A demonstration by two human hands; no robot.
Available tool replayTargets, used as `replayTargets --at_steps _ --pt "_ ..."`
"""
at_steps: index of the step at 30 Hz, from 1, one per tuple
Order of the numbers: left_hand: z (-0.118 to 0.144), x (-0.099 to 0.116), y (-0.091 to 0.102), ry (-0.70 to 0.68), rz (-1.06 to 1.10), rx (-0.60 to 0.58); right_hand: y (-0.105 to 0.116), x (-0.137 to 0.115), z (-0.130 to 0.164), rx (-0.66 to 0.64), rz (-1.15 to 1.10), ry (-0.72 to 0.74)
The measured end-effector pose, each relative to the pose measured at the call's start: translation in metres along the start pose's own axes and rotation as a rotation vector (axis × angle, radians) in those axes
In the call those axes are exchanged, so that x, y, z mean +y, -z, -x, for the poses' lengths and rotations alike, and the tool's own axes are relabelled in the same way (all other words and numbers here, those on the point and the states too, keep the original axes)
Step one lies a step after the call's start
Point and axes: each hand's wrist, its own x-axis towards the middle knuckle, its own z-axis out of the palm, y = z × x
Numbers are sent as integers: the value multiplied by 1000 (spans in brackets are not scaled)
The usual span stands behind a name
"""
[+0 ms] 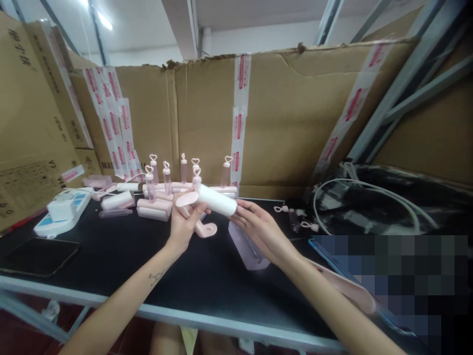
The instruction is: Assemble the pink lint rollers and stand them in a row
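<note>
My left hand [185,224] is closed round a pale pink plastic part [187,199] with a rounded, hooked lower end. A smooth white cylinder [218,199] lies across the top of it, tilted down to the right, with my left thumb near its underside. The fingers of my right hand [260,227] grip the cylinder's right end. Below my right hand, a pale lilac translucent box-like piece [247,251] stands on the black tabletop [207,278]. Just behind my left hand is a row of pink pieces [153,208] bearing clear pink tubes with heart-loop tops [166,178].
A white power strip [70,212] with a plugged-in adapter and a dark flat device [40,256] are at left. Loose heart-loop caps [309,226] and coiled white cable [318,207] lie at right. A cardboard wall [203,118] closes the back; a metal rail [177,315] edges the front.
</note>
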Motion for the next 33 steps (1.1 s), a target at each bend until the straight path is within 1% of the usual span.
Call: replayTargets --at_steps 4,9,11,15,17,19,20,23,25,26,28,31,33 --pt "1 0 0 -17 0 25 6 3 -2 -4 -46 -6" --pt "0 5 0 39 34 61 9 4 -3 -64 -49 26" --pt "-1 5 0 70 56 63 7 3 -1 -49 3 46" --pt "-2 5 1 126 90 65 1 5 4 69 170 122" --pt "-1 4 0 152 96 67 -2 10 6 68 245 167" --pt "3 2 -2 175 106 46 -4 16 6 28 272 205" --pt "4 1 -3 188 113 25 -5 18 5 30 263 224" --pt "10 -2 -5 229 135 -59 -3 20 1 130 194 255" --pt "11 -3 -6 246 141 -92 1 15 -2 170 165 265" --pt "10 -3 -6 248 145 -85 4 11 -2 167 174 281" --pt "8 -3 -4 251 161 -34 10 2 -3 131 246 339" --pt "3 -4 0 257 174 70 14 -8 0 18 448 438" --pt "1 -7 2 264 127 104 14 -9 3 -61 587 496"
